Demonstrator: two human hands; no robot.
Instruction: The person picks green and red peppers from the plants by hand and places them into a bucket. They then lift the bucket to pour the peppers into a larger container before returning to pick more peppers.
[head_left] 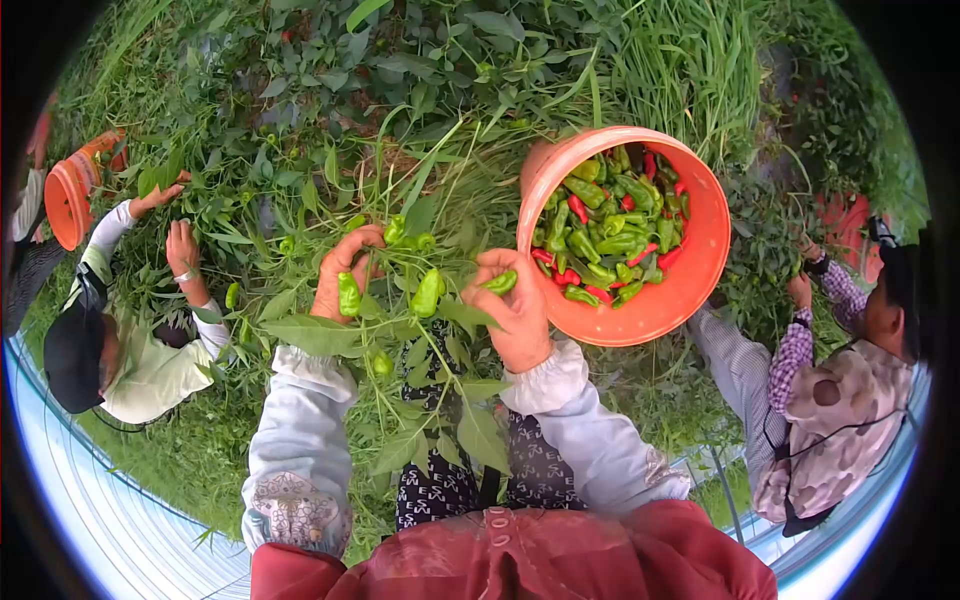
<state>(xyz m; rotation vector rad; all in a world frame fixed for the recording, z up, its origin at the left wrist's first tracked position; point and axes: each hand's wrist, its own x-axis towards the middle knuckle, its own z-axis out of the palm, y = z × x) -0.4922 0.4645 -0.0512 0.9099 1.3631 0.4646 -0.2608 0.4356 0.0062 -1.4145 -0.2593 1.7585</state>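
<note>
My left hand [342, 268] is closed round a leafy branch of a pepper plant [405, 325], which spreads in front of my legs. Several green peppers hang from it, among them one pepper [427, 293] between my hands and one pepper [348, 294] against my left fingers. My right hand [515, 318] holds a small green pepper [500, 283] between thumb and fingers, close to the branch. Just right of that hand, an orange bucket [708, 235] is tilted toward me, with many green and some red peppers [610, 230] inside.
Dense pepper plants [400, 60] and tall grass [690, 70] fill the ground ahead. A person in a black cap [75, 350] reaches into plants at left, near another orange bucket [68, 205]. Another person in a camouflage vest [840, 410] works at right.
</note>
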